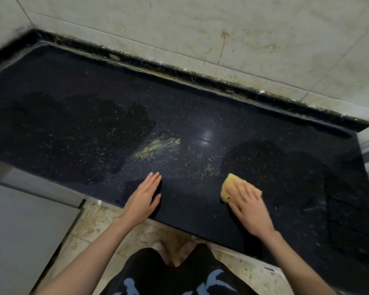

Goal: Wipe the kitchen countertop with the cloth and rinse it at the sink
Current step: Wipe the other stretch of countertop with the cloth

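Black speckled countertop [200, 99] filled mid-frame, yellowish smear [158, 146] at centre. Left hand [142, 199] lay flat, fingers straight, lower centre. Right hand [248, 206] pressed yellow cloth [230, 187], fingers spread, lower right.

The cloth [232, 188] is yellow and bunched, lying flat on the counter [94, 107] at about 4 o'clock near the front edge, mostly covered. The counter is black, gold-flecked stone, with darker, perhaps wet, patches at 9 and 3 o'clock and a yellow smear [158, 145] mid-surface.
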Tool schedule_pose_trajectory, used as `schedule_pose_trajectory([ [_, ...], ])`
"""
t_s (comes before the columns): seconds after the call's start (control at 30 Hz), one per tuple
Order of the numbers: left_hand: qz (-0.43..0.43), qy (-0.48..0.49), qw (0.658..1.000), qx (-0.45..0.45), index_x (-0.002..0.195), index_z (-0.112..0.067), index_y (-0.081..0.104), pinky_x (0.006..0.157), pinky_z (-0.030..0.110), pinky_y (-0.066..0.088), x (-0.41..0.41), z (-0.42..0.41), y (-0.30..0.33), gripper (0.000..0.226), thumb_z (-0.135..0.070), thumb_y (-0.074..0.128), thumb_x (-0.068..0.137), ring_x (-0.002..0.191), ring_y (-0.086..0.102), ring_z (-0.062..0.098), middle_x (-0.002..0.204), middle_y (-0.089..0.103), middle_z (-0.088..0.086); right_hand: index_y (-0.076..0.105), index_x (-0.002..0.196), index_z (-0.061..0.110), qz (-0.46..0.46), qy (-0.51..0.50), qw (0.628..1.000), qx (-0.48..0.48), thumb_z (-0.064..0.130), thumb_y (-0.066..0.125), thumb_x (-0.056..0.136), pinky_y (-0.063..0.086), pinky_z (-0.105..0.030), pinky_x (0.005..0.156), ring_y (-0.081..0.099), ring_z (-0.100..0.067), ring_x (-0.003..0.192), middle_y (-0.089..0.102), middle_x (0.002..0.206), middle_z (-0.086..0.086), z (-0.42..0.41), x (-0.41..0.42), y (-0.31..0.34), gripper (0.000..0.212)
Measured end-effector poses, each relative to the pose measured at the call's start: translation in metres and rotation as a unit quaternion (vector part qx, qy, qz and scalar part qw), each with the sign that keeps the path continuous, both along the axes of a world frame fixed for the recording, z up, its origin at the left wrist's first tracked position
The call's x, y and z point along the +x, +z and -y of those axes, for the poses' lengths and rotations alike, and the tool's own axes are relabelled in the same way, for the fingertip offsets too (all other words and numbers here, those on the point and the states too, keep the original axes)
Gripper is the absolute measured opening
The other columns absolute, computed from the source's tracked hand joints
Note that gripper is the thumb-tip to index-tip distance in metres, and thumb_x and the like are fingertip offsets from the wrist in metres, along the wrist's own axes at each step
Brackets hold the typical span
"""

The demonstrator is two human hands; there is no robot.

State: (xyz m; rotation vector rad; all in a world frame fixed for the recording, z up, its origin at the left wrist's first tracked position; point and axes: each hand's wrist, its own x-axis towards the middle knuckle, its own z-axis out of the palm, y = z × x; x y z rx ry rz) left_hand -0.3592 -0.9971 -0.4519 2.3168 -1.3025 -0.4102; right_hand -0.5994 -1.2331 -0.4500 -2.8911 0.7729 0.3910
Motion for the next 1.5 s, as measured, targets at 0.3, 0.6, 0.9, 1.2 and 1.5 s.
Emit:
schedule_pose_trajectory([
  [0.3,0.047,0.010,0.998,0.026,0.142,-0.008,0.029,0.114,0.023,0.008,-0.002,-0.001,-0.013,0.054,-0.023,0.049,0.094,0.138,0.005,0.006,0.151,0.022,-0.001,0.053,0.132,0.019,0.034,-0.044,0.998,-0.020,0.046,0.021,0.090,0.038,-0.056,0.098,0.042,-0.041,0.128,0.045,0.141,-0.016,-0.018,0.078,-0.010,0.059],
  [0.6,0.047,0.010,0.998,0.041,0.144,-0.011,0.027,0.113,0.018,0.003,-0.002,-0.001,-0.014,0.057,-0.040,0.032,0.094,0.139,0.003,0.005,0.151,0.017,-0.007,0.050,0.132,0.033,0.056,0.166,0.984,-0.025,0.047,0.030,0.094,0.024,-0.036,0.104,0.047,-0.026,0.128,0.048,0.141,-0.002,-0.030,0.061,-0.011,0.045],
  [0.9,0.009,0.033,0.999,0.023,0.144,-0.014,0.027,0.112,0.018,0.003,-0.004,0.001,-0.012,0.052,-0.022,0.045,0.095,0.138,0.003,0.002,0.151,0.016,-0.009,0.051,0.133,0.026,0.077,-0.035,0.996,0.001,0.049,0.021,0.088,0.030,-0.047,0.104,0.035,-0.039,0.134,0.043,0.144,-0.011,-0.018,0.091,-0.007,0.059],
  [1.2,0.004,0.040,0.998,0.039,0.144,-0.017,0.027,0.111,0.013,-0.002,-0.005,0.004,-0.010,0.056,-0.032,0.033,0.090,0.139,0.003,0.001,0.149,0.013,-0.013,0.037,0.142,0.021,0.057,-0.043,0.997,-0.015,0.048,0.010,0.099,0.018,-0.044,0.111,0.028,-0.035,0.138,0.033,0.150,-0.013,0.084,0.075,-0.011,0.058],
  [1.5,-0.007,0.055,0.998,0.030,0.143,-0.015,0.030,0.112,0.011,-0.003,-0.007,0.004,-0.011,0.059,-0.031,0.032,0.087,0.139,0.005,0.002,0.149,0.017,-0.011,0.057,0.127,0.026,0.066,0.096,0.993,0.021,0.045,0.030,0.088,0.024,-0.046,0.103,0.045,-0.038,0.127,0.050,0.138,-0.011,-0.017,0.123,-0.015,0.051],
])
